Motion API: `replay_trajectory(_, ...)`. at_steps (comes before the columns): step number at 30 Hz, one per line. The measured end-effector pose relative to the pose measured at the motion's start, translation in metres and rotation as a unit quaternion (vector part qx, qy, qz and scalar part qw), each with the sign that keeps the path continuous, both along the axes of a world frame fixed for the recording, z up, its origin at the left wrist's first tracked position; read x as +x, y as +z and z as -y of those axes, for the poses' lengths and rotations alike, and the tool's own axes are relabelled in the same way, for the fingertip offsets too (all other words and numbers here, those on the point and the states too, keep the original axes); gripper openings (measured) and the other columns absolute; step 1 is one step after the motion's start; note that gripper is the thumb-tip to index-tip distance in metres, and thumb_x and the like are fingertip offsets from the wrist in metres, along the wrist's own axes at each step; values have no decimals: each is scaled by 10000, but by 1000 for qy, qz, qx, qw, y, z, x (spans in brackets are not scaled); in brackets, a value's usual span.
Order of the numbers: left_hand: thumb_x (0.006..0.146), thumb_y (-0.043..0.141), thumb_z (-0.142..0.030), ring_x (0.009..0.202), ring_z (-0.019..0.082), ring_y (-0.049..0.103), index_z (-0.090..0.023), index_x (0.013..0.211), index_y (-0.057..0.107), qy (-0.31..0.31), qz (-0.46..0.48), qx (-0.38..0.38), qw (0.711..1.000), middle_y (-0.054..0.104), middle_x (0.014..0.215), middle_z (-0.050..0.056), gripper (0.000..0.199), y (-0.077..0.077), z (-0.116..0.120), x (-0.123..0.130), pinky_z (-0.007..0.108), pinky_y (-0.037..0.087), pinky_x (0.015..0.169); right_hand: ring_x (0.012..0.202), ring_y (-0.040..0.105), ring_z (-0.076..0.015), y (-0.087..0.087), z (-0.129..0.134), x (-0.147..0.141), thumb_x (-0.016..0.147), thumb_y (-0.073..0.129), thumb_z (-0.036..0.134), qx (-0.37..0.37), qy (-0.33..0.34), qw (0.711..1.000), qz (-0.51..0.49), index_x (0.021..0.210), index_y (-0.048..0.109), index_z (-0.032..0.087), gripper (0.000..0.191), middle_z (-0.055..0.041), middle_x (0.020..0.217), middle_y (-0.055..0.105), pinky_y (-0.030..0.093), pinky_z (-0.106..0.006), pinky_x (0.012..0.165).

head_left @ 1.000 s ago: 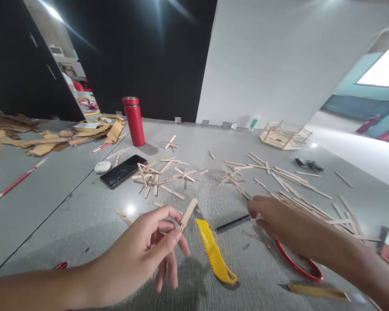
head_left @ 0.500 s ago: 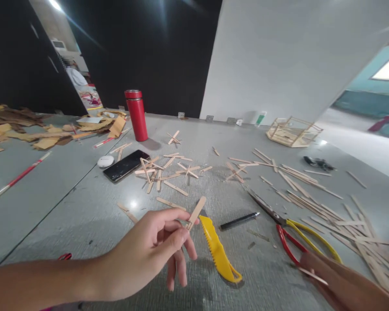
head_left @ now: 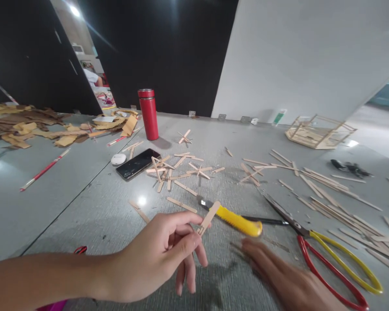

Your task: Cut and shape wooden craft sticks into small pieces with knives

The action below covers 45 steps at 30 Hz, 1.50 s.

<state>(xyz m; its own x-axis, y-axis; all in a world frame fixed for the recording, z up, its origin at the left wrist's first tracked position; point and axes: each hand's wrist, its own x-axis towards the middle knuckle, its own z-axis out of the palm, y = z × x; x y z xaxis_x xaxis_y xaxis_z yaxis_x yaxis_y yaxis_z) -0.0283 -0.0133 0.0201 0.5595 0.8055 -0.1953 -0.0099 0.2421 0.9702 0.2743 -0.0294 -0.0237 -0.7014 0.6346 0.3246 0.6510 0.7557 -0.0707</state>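
Observation:
My left hand [head_left: 168, 250] pinches a notched popsicle stick [head_left: 210, 218] between thumb and fingers, above the grey table. The stick slants up to the right, and its cut end is at the thumb. Beyond it lies a yellow-handled knife [head_left: 235, 219], blade to the left, overlapping a black pen [head_left: 266, 220]. My right hand [head_left: 278, 274] is low and smeared by motion, just nearer to me than the knife handle. A blurred thin wooden stick [head_left: 236, 247] seems to stick out from its fingertips. Right of it lie scissors [head_left: 306, 233] with red and yellow handles.
Loose popsicle sticks [head_left: 330, 207] cover the right side. Crossed sticks [head_left: 197, 170] lie mid-table near a phone [head_left: 138, 164], a white earbud case [head_left: 118, 159] and a red flask [head_left: 148, 114]. A stick frame [head_left: 320, 131] stands back right; cardboard scraps [head_left: 35, 125] lie left.
My right hand has come from the scissor handles toward the middle. The knife has turned, now lying more sideways across the pen. The view has swung slightly left; my left hand keeps its stick.

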Motion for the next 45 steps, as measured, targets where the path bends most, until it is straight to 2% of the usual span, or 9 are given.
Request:
replay_trajectory(5,1059,515,-479,553,75,629,-185,992,578,-31,-68,18,997,596,919,10,308,-2,-8,-2,167,452,448,743,798,-239,12,-19,10,1065,469,362,-142,-184,967,-108,1146,693,254,261,-57,893,828,631,-304,654)
replay_trajectory(14,1059,470,-340,507,122,509,-169,931,718,-114,-223,182,951,521,614,-33,327,-25,-24,-3,267,408,523,569,687,-150,22,-12,1,1032,505,289,-237,-142,951,-136,1151,674,293,206,4,856,772,555,-249,548)
replay_trajectory(18,1047,467,-222,916,246,644,-186,1155,742,-79,-247,282,924,705,974,88,298,-36,-24,-4,422,513,865,779,777,-200,12,-9,2,1053,524,375,-218,-147,957,-120,1252,632,331,231,-10,966,804,613,-283,671)
replay_trajectory(22,990,459,-94,1232,340,544,-156,1248,687,-54,-337,440,831,630,1268,152,349,-38,-18,-6,543,452,1071,1013,783,-263,6,-4,1,1063,518,432,-231,-165,955,-86,1403,549,376,346,-55,1227,778,631,-353,802)
replay_trajectory(26,935,506,-90,1186,415,558,-48,1300,648,-134,-422,533,721,579,1299,228,394,-32,0,-6,607,497,1019,730,758,-213,13,-5,-7,1087,451,451,-363,-162,900,-181,1311,599,310,304,-67,969,777,609,-291,619)
replay_trajectory(30,1033,457,-166,1347,428,493,-170,1549,446,-108,-439,513,730,486,1463,235,516,-35,11,-1,630,494,1041,709,728,-205,26,-17,-16,1057,523,483,-442,-130,831,-313,1215,643,296,272,-47,903,749,621,-305,661)
replay_trajectory(35,764,665,-55,1206,411,560,-52,1424,543,-109,-378,504,769,598,1308,234,671,-51,-9,-4,589,498,1027,555,559,-145,30,-27,-24,978,663,495,-365,-166,874,-274,879,672,264,252,17,659,601,488,-227,489)
replay_trajectory(40,944,484,-33,1081,294,598,-181,1099,670,-36,-335,467,817,629,1084,104,283,-63,-28,-9,452,537,918,519,590,-135,27,-25,-31,1018,576,552,-393,-182,838,-332,1198,698,264,360,-35,811,746,527,-238,469)
replay_trajectory(45,992,441,-24,992,241,632,-181,1025,657,-53,-306,463,830,650,1026,81,269,-58,-27,-9,381,553,849,517,580,-135,30,-26,-37,950,684,529,-396,-185,842,-317,1132,761,243,348,1,669,667,519,-222,458)
